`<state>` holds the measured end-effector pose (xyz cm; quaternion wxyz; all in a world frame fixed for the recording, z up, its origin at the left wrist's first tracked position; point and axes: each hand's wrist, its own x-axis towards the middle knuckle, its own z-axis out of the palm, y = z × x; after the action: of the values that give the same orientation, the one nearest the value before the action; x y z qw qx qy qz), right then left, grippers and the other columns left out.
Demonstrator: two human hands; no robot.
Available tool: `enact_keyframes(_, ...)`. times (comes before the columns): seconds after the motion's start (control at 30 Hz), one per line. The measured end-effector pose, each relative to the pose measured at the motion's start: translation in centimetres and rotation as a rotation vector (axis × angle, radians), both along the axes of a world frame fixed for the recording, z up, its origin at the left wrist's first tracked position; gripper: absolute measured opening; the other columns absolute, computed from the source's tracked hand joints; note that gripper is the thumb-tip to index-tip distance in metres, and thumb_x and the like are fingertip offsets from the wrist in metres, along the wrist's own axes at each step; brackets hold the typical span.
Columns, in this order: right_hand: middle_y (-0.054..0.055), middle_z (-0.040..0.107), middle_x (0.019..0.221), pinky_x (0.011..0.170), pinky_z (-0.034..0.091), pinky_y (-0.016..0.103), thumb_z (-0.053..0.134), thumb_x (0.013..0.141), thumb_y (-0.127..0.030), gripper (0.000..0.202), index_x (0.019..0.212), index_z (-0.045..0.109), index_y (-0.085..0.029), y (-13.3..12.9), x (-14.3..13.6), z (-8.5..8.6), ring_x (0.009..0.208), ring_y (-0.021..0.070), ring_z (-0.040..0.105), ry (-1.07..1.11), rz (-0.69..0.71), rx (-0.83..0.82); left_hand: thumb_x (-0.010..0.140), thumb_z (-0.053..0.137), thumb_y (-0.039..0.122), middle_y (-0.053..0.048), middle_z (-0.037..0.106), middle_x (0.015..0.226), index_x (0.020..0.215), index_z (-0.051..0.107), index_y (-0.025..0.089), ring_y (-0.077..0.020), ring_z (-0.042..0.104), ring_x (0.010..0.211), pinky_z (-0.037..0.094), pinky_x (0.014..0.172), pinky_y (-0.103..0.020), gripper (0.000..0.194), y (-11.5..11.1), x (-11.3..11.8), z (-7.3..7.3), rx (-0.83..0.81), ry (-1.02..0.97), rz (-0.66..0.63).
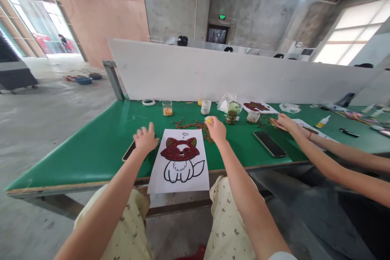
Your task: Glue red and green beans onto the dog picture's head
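A sheet of paper (185, 185) with a cartoon fox drawing lies before me, overhanging the table's front edge. The fox's head (175, 151) is covered in dark red grains, its ears in green ones; the body is bare outline. My left hand (146, 138) is open with fingers spread, left of the sheet and over a phone (128, 152) that it partly hides. Just past the sheet's upper right corner, my right hand (217, 129) is closed around a small yellow-and-white glue bottle (209, 120), mostly hidden by the fingers. Loose red and green grains (195, 125) lie beside it.
Along the back stand a cup of orange grains (167, 108), a white cup (206, 107) and a jar of green grains (232, 113). Another phone (269, 144) lies to the right. Beyond it, a co-worker's hands (288, 124) work at another sheet. A white partition (195, 73) borders the table.
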<state>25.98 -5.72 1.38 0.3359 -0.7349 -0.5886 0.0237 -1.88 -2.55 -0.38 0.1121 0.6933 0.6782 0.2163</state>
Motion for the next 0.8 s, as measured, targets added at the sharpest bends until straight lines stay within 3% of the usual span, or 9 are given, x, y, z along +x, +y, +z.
enact_keyframes(0.03,0.009,0.067,0.101,0.080,0.043,0.032,0.048,0.087,-0.037,0.033,0.114,0.054,-0.020,0.0,1.6,-0.1,0.094,0.0222,0.062,-0.061,-0.094,-0.103,0.072,0.057,0.045,-0.028,0.022,0.145,0.143,0.023,0.011,-0.0483,0.018,0.131,0.017,0.095,-0.068,0.085,0.2,-1.2,-0.1,-0.038,0.132,0.131)
enact_keyframes(0.1,0.010,0.066,0.102,0.083,0.041,0.034,0.049,0.086,-0.032,0.028,0.111,0.055,-0.020,0.0,4.5,-0.6,0.095,0.0227,0.060,-0.153,-0.177,-0.301,0.071,0.051,0.057,-0.030,0.024,0.144,0.143,0.025,0.016,-0.0544,0.026,0.125,0.019,0.087,-0.073,0.087,0.5,-3.1,-0.4,-0.218,0.230,0.273)
enact_keyframes(0.17,0.011,0.062,0.112,0.086,0.040,0.036,0.049,0.086,-0.030,0.033,0.117,0.052,-0.019,-0.1,6.3,-1.5,0.104,0.0241,0.056,-0.190,-0.185,-0.441,0.069,0.047,0.065,-0.033,0.026,0.141,0.144,0.021,0.015,-0.0565,0.031,0.121,0.026,0.083,-0.071,0.095,0.6,-4.0,-0.7,-0.342,0.232,0.293)
enact_keyframes(0.27,0.015,0.049,0.129,0.093,0.035,0.040,0.050,0.084,-0.037,0.047,0.126,0.046,-0.017,-0.3,7.6,-2.6,0.119,0.0289,0.044,-0.201,-0.187,-0.511,0.071,0.044,0.062,-0.034,0.038,0.133,0.145,0.016,0.014,-0.0532,0.041,0.115,0.034,0.080,-0.065,0.093,0.0,-4.0,-0.7,-0.326,0.270,0.251)
enact_keyframes(0.43,0.017,0.035,0.140,0.106,0.017,0.048,0.046,0.085,-0.044,0.060,0.136,0.036,-0.014,-0.3,7.6,-3.0,0.129,0.0301,0.030,-0.236,-0.187,-0.489,0.075,0.045,0.049,-0.028,0.054,0.116,0.139,0.027,0.013,-0.0430,0.050,0.106,0.041,0.078,-0.049,0.076,-1.3,-2.8,-0.2,-0.168,0.362,0.175)
enact_keyframes(0.63,0.016,0.036,0.139,0.105,0.018,0.045,0.048,0.084,-0.039,0.054,0.131,0.042,-0.014,-0.2,6.4,-2.9,0.130,0.0294,0.029,-0.212,-0.145,-0.384,0.074,0.047,0.048,-0.027,0.056,0.111,0.126,0.041,0.010,-0.0413,0.049,0.105,0.039,0.077,-0.048,0.065,-1.2,-2.5,-0.3,-0.085,0.358,0.207)
enact_keyframes(0.8,0.016,0.031,0.143,0.106,0.017,0.042,0.048,0.084,-0.039,0.056,0.132,0.040,-0.012,0.2,5.1,-2.8,0.133,0.0286,0.024,-0.207,-0.101,-0.355,0.074,0.046,0.050,-0.027,0.054,0.115,0.133,0.034,0.010,-0.0407,0.047,0.107,0.037,0.081,-0.049,0.073,-0.8,-2.2,-0.7,-0.031,0.317,0.211)
